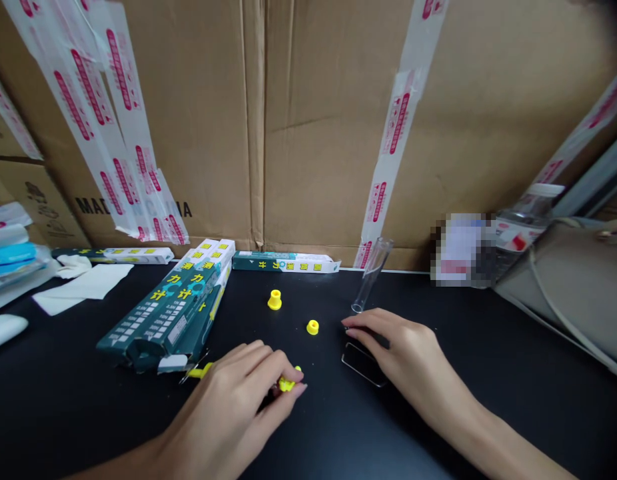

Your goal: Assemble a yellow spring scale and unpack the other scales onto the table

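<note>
"What is the left hand [241,393] doing?"

"It grips a small yellow piece [287,384] between the thumb and the fingers, low over the bench [308,440]. The curled fingers hide part of the piece."

"And the yellow end [200,371] on the hand's other side?"

"It sticks out near a thin metal hook [186,377]. Whether it joins the piece at the fingertips, I cannot tell; the hand covers the middle."

"The right hand [406,340]?"

"Thumb and fingertips are drawn together near the foot of the clear tube [372,275]. Something tiny seems to show at the tips, but it is too small to tell whether they grasp it. A dark flat thing with a shiny rim [362,366] lies just below that hand."

"Is the tube upright?"

"It slants in this view, its upper end in front of the cardboard [328,133]; I cannot tell if it stands or leans."

"What lies between the hands?"

"Farther back, two loose yellow caps: a taller one [274,300] and, nearer the right hand, a shorter one [312,327]."

"And around them?"

"Green and white boxes [171,303] are stacked beyond the left hand, another long box [286,263] lies along the cardboard, and a bottle [522,223] stands beside a bag [573,287] at the right."
</note>
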`<state>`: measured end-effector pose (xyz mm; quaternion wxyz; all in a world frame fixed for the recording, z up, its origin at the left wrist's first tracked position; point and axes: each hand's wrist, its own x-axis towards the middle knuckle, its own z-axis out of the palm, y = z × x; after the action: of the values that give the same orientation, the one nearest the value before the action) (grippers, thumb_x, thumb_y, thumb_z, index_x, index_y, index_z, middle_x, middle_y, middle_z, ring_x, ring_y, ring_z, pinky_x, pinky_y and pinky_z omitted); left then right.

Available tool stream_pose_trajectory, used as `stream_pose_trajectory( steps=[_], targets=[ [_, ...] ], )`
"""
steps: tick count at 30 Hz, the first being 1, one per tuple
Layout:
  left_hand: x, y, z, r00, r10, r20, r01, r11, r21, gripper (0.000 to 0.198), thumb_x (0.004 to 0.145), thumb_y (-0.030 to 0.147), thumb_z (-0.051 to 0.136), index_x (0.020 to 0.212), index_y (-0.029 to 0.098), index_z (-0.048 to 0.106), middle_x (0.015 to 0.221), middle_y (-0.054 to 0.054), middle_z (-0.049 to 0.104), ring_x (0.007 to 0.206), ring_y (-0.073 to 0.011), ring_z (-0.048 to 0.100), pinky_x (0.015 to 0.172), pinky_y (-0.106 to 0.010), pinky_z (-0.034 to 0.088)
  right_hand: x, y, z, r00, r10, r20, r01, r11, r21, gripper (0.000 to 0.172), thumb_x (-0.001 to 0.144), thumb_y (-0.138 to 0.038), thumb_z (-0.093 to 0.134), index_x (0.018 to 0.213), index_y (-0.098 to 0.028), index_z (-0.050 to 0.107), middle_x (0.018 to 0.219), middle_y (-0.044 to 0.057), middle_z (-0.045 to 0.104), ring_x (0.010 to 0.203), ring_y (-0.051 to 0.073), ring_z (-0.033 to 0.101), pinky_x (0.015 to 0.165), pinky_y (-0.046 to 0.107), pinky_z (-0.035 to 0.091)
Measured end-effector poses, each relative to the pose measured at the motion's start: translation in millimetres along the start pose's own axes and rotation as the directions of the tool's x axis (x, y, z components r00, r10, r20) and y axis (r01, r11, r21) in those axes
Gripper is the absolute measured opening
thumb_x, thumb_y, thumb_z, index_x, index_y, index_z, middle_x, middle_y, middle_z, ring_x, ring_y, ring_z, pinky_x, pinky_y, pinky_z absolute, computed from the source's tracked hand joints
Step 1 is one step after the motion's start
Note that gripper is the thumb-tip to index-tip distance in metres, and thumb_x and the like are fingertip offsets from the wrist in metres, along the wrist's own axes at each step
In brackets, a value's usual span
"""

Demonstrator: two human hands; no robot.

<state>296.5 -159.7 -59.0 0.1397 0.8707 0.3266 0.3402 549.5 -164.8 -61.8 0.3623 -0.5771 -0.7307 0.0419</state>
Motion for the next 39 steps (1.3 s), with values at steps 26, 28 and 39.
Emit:
stream_pose_trajectory(
  steps=[26,28,39],
  targets=[
    [1,3,-5.1,0.996,0.002,-0.094,-0.013,0.993,-0.119,0.012,0.098,0.019,0.059,0.102,0.029,0.064,0.091,0.008,0.07,0.082,-0.0078,0.071,0.08,-0.013,0.053,-13,-51,8,0.854,0.263,0.449,-0.517,0.328,0.791,0.023,0.08,-0.037,0.082,0.093,-0.019,0.077,0.079,0.002,0.078,0.073,0.011,0.072,0.072,0.019,0.057],
    [1,3,-5.0,0.997,0.0,-0.078,-0.01,0.992,-0.124,0.013,0.097,0.02,0.06,0.103,0.031,0.064,0.092,0.009,0.071,0.083,-0.0073,0.071,0.08,-0.012,0.052,-14,-52,9,0.852,0.243,0.463,-0.521,0.323,0.79,0.023,0.08,-0.037,0.082,0.092,-0.018,0.077,0.078,0.002,0.078,0.071,0.011,0.071,0.071,0.018,0.057],
    [-1,2,-4.8,0.999,0.004,0.048,-0.005,1.0,0.026,0.018,0.103,0.028,0.049,0.106,0.026,0.066,0.093,0.001,0.071,0.082,-0.0157,0.069,0.074,-0.023,0.055,-17,-56,10,0.885,0.273,0.377,-0.465,0.475,0.747,0.024,0.08,-0.04,0.079,0.091,-0.018,0.076,0.076,0.004,0.078,0.067,0.016,0.072,0.066,0.025,0.06]
  ],
)
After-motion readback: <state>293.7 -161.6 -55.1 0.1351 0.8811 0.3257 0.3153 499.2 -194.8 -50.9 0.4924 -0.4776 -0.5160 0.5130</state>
